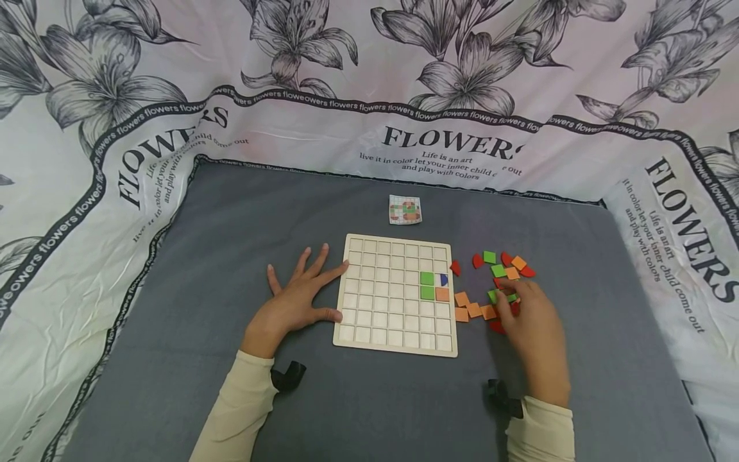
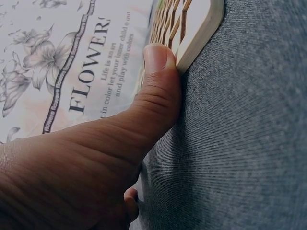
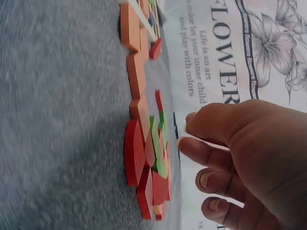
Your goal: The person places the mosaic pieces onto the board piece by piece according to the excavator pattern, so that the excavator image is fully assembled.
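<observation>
We're resting our left hand (image 1: pixel 291 301) at the board's left edge: fingers spreading wide, thumb and forefinger touching the rim, nothing gripped. The left wrist view is showing the thumb pressing on the board's edge.

We're holding our right hand (image 1: pixel 534 327) over the loose pile at the board's right. Thumb and forefinger tips are standing close together, with the other fingers curving loosely. In the right wrist view we're seeing a gap and no piece between them, so we're reading it as relaxed and not gripping.

The pale gridded board (image 1: pixel 381 319) is lying flat on the grey counter (image 1: pixel 369 410), between the hands. At its right side we're seeing four filled cells: two green squares (image 1: pixel 426 292) one above the other, a blue piece (image 1: pixel 444 280) partly filling the cell beside the upper green, and an orange square (image 1: pixel 441 294) beside the lower one.

Loose orange squares (image 1: pixel 474 310) are sitting just off the board's right edge. Further right, green squares (image 1: pixel 489 257) and red curved pieces (image 1: pixel 478 260) are mixing with more orange, some overlapping. One red piece is lying right by the board.

A small patterned card (image 1: pixel 405 219) is lying beyond the board's far edge. White floral cloth (image 1: pixel 323 128) is surrounding the counter. We're wearing cream sleeves (image 1: pixel 233 404).
</observation>
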Demonstrator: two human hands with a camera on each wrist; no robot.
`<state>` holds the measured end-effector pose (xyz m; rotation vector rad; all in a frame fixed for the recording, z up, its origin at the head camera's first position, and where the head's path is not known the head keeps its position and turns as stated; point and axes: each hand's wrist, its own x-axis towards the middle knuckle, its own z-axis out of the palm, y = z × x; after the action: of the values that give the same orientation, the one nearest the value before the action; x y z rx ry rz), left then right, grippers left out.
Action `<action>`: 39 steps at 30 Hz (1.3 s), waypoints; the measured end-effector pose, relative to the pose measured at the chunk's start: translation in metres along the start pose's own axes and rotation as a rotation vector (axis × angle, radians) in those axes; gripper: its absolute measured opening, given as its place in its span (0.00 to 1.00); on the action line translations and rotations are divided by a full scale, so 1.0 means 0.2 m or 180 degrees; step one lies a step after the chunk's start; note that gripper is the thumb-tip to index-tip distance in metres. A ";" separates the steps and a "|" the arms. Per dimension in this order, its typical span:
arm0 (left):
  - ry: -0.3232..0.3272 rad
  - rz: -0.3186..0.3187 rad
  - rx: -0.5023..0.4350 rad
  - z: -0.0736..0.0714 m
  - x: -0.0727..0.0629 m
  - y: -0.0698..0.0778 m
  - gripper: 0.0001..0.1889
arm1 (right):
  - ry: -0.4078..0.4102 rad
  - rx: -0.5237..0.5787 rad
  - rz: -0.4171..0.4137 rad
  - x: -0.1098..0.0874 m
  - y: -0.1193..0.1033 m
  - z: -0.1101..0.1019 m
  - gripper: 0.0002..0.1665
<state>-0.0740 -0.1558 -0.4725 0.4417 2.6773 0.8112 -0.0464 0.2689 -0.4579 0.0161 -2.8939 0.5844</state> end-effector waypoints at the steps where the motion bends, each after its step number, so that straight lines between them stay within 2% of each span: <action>1: -0.0001 -0.0001 0.0000 0.00 0.00 0.00 0.54 | 0.0000 -0.0014 0.0030 0.00 0.00 0.00 0.17; 10: -0.0025 0.0003 0.0029 0.00 0.00 -0.01 0.54 | -0.0395 -0.0244 0.0473 0.00 0.00 0.02 0.21; 17: -0.0018 -0.0023 0.0005 0.00 0.01 -0.01 0.54 | -0.0350 -0.0225 0.0424 0.01 -0.02 0.03 0.22; 26: -0.0037 -0.0040 0.0017 0.01 0.01 -0.01 0.54 | -0.0491 -0.0274 0.0631 0.04 -0.06 0.05 0.24; 34: -0.0035 -0.0037 0.0038 0.00 0.00 -0.01 0.54 | -0.0433 -0.0258 0.0575 0.07 -0.09 0.08 0.25; 39: -0.0021 -0.0016 0.0032 0.01 0.01 -0.02 0.53 | -0.0514 -0.0235 0.0630 0.10 -0.09 0.09 0.23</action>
<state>-0.0755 -0.1569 -0.4757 0.4390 2.6765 0.7936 -0.0675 0.2455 -0.4625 -0.2473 -3.0951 0.5304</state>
